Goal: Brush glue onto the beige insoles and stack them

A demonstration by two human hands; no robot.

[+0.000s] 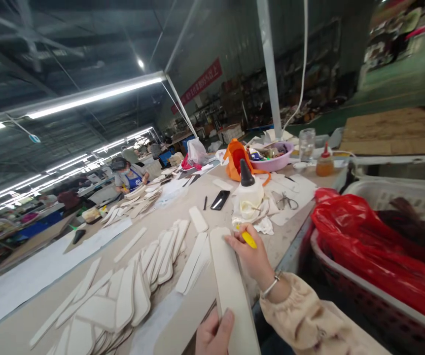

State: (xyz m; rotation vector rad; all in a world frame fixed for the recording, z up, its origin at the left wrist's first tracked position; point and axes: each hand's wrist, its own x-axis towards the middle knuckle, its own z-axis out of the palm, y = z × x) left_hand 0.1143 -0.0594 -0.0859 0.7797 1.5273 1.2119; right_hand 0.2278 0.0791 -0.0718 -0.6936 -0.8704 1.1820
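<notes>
- The long, flat, cream-coloured strip with a rounded far end (230, 281) lies in front of the wearer, over the near edge of the grey-beige worktop (183, 197); it is the landmark for what follows.
- Handling it well, I judge, calls for steadying it at two spread-out places, so that it neither twists nor bends, with light fingertips on the pale face to avoid marks.
- The right hand's small yellow tool (248, 239) would best be kept angled off the strip, so that it does not scratch the surface.
- Left hand (214, 333): at the strip's near part, thumb on the upper face, the other fingers curled at its left edge in what looks like a pinch; the fingertips beneath are hidden.
- Right hand (251, 254): beside the strip's far end, fingers curled around the yellow tool, with thumb and fingertips at the strip's right edge; how firmly they press, I cannot tell.
- Left of the strip spreads a loose heap of cream, round-cornered flat pieces (123, 296).
- Beyond the strip stand a white bottle with a black conical nozzle (248, 195) and, left of that bottle, a glossy black phone (220, 200).
- Right of the strip bulges a shiny red plastic bag (364, 236).
</notes>
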